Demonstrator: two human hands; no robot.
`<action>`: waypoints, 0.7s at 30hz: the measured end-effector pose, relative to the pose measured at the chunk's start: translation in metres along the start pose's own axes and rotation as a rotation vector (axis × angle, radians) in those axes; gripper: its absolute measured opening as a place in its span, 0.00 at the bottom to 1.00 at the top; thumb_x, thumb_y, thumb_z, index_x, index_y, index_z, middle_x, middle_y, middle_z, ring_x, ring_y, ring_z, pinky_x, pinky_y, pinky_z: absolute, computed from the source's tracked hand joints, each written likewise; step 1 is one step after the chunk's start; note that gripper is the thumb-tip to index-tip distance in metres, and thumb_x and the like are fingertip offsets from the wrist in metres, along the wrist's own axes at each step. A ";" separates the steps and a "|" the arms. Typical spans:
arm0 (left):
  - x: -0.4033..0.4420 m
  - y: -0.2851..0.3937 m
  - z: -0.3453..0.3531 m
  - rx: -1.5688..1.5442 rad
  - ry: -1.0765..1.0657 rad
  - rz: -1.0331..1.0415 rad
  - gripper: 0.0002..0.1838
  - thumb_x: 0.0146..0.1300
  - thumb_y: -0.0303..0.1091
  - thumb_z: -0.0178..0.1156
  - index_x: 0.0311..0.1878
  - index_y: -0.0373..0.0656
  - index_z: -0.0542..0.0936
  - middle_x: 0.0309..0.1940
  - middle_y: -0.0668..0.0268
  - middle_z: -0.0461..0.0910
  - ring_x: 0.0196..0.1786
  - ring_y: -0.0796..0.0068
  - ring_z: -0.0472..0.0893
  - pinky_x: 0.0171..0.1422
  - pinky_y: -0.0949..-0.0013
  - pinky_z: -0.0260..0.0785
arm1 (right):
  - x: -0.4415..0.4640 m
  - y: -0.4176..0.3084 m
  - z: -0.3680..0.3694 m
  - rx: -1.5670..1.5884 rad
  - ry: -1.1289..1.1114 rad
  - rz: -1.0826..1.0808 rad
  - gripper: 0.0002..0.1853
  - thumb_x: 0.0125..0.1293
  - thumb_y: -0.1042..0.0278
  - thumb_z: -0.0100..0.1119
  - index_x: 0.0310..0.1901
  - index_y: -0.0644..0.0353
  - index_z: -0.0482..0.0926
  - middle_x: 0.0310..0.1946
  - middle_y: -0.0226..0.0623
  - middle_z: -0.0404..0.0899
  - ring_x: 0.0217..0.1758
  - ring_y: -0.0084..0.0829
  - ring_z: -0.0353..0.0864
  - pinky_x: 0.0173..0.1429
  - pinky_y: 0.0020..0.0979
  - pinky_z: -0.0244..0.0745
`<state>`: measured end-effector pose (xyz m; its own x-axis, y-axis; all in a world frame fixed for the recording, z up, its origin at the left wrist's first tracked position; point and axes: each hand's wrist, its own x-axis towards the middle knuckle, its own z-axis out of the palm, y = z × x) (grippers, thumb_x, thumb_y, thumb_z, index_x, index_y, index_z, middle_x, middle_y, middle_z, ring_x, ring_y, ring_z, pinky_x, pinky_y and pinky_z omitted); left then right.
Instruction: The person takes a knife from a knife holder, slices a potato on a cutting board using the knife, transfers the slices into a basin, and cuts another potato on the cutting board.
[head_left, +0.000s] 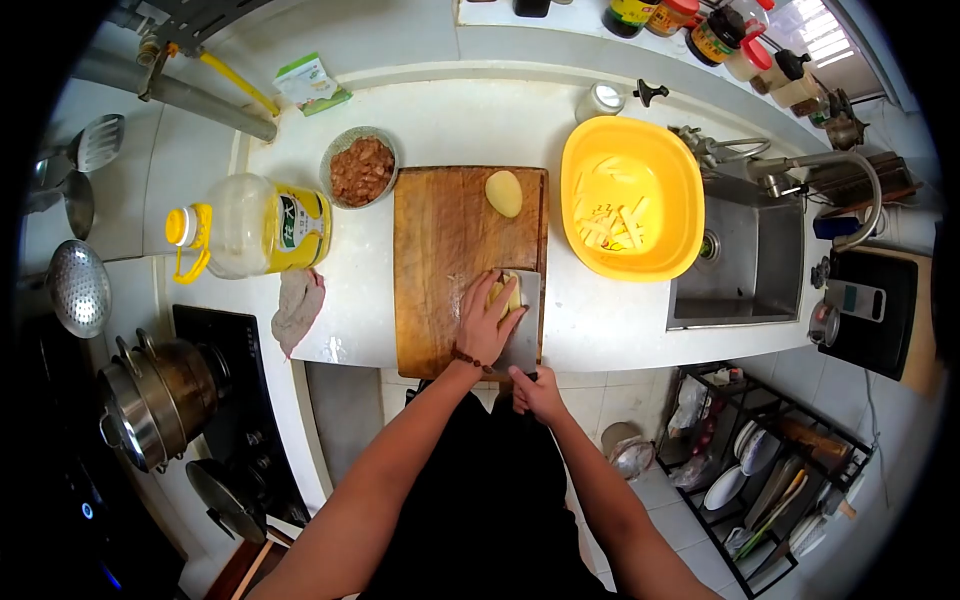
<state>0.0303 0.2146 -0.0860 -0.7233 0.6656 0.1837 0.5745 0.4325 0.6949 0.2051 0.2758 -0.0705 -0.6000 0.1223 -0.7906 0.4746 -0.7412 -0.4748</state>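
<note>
On the wooden cutting board (440, 230), my left hand (483, 325) presses on a cut piece of potato (512, 292), its fingers bent over it. A beaded bracelet circles that wrist. My right hand (539, 393) is closed round the dark handle of a cleaver, below the board's front edge. The cleaver's wide blade (521, 345) lies along the right side of the potato piece and my left fingers. A peeled potato half (504, 194) rests near the board's back right corner. Right of the board, a yellow basin (579, 240) holds several pale cut strips.
Left of the board are a bowl of meat (362, 171), a large oil bottle (250, 226) and a grey cloth (297, 312). A glass jar (604, 100) stands behind the basin. The sink (745, 290) is at right, pots (160, 400) at far left.
</note>
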 end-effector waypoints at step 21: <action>0.174 0.162 -0.011 -0.284 0.173 0.329 0.26 0.67 0.34 0.70 0.68 0.43 0.80 0.68 0.53 0.74 0.72 0.47 0.72 0.76 0.52 0.66 | -0.084 -0.206 -0.014 -0.089 0.125 -0.379 0.19 0.78 0.66 0.61 0.27 0.57 0.69 0.14 0.28 0.64 0.11 0.22 0.62 0.17 0.30 0.62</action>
<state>-0.0063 0.3936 0.0658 -0.5874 0.6175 0.5231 0.6741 0.0158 0.7384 0.1670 0.4278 0.0882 -0.6624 0.4592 -0.5919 0.2924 -0.5689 -0.7687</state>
